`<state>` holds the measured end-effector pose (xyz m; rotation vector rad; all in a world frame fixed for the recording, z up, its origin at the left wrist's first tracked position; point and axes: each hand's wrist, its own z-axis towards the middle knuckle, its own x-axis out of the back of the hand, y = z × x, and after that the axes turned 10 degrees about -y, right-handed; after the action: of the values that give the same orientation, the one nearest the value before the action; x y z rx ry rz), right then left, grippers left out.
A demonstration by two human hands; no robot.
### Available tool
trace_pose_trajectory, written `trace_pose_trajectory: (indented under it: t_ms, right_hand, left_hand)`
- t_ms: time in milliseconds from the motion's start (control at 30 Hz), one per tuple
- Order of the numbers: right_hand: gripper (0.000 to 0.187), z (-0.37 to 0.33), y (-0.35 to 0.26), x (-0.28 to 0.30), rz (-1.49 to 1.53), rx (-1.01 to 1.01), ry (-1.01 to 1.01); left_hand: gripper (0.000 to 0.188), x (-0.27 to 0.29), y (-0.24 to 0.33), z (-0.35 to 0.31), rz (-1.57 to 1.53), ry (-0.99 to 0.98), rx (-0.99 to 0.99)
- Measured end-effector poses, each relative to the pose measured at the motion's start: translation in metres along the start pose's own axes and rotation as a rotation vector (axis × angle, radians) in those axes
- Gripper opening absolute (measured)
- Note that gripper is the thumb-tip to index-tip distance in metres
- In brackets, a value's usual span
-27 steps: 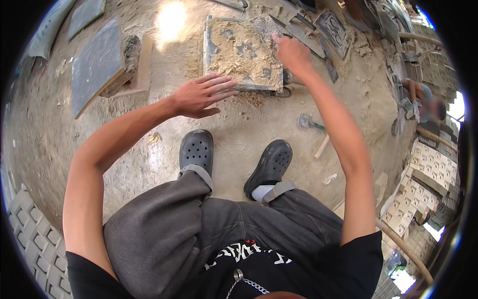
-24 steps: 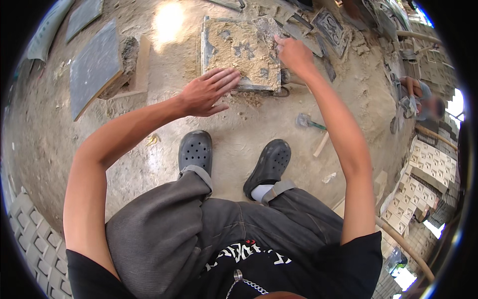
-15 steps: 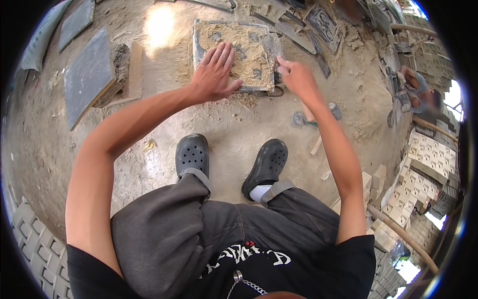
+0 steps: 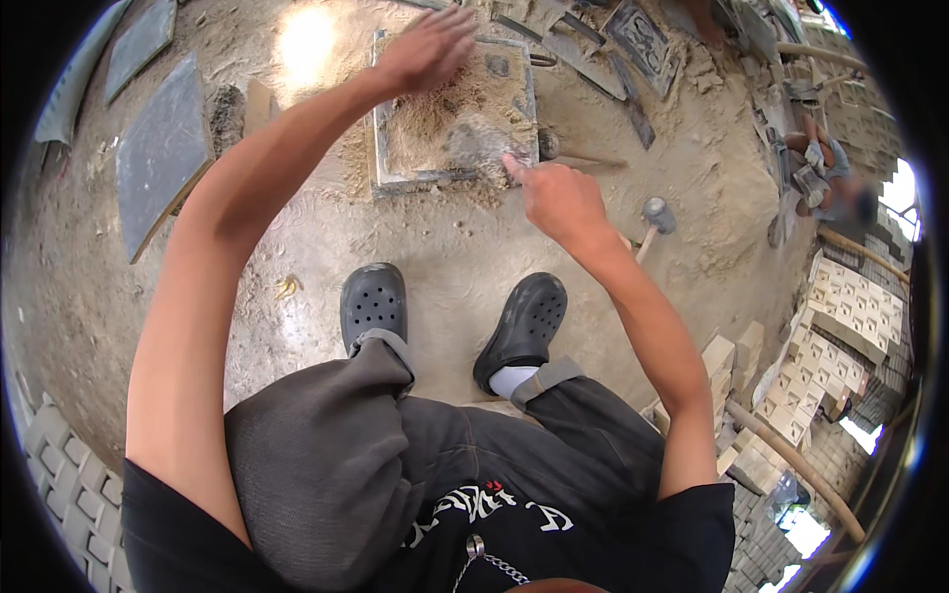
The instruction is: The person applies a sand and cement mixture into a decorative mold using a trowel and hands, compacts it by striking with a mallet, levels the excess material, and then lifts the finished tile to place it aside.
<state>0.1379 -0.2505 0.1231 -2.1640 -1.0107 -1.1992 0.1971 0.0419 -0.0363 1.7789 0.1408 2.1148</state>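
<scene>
A square metal mold frame lies on the ground in front of me, filled with loose tan sand or powder. My left hand is over its far edge, fingers stretched out and slightly blurred, holding nothing. At the near right corner my right hand is closed, index finger pointing forward, on a flat grey trowel-like tool. Motion smears this tool over the sand, and its handle is hidden in my fist.
A mallet lies beside the frame; another is further right. Grey slabs stand at left. A patterned mold plate and metal bars lie far right. Stacked pale blocks and another person are at right.
My left hand has moved away from me, from the middle of the frame to its far edge. My right hand has come nearer and left, with the grey tool now over the sand.
</scene>
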Motion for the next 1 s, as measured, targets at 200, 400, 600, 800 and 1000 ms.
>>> trace_pose_trajectory:
  t_ms: [200,400,600,800,1000]
  right_hand:
    - [0.051,0.038,0.028,-0.019,-0.294,0.217,0.144]
    - [0.056,0.106,0.058,0.001,-0.454,0.24,0.217]
    - [0.051,0.126,0.069,0.025,-0.152,0.042,0.141]
    - [0.04,0.067,0.038,0.038,0.67,-0.381,-0.131]
    - [0.041,0.076,0.01,0.016,0.671,-0.262,-0.115]
  left_hand:
    - [0.039,0.039,-0.003,-0.034,-0.26,0.247,0.067]
    - [0.048,0.047,0.003,-0.056,-0.299,0.137,0.192]
    - [0.07,0.051,0.032,-0.092,-0.102,-0.218,0.242]
    - [0.085,0.051,0.115,-0.156,0.168,-0.319,0.15]
    - [0.087,0.062,0.118,-0.16,0.117,-0.347,0.025]
